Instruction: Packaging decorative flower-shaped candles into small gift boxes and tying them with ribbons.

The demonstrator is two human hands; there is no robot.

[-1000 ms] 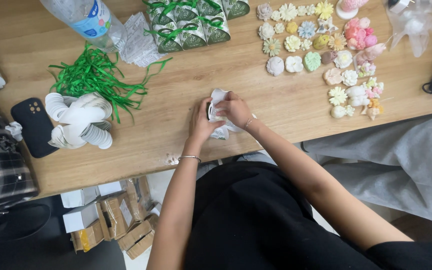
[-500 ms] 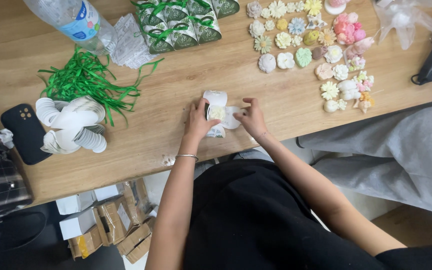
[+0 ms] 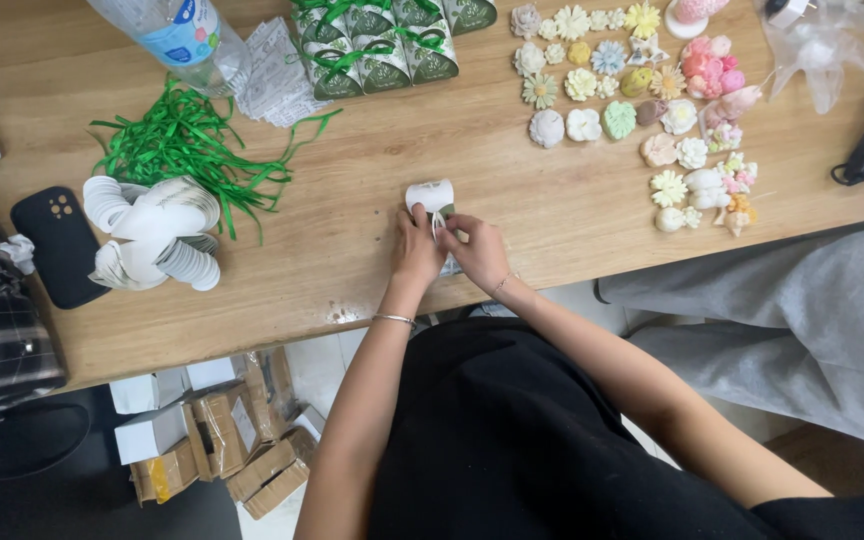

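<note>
I pinch the small white favour box (image 3: pixel 432 200) between my left hand (image 3: pixel 417 250) and right hand (image 3: pixel 479 252), both closed on its flaps, near the worktop's (image 3: pixel 352 200) front edge. I judge even pressure on both sides keeps the flaps aligned. Bare wood lies left and right; the moulded flowers (image 3: pixel 642 110) sit well apart.

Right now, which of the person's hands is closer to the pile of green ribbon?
Left. The left hand holds the small white box on the side toward the green ribbon pile; the right hand grips the box's far side, farther away.
</note>
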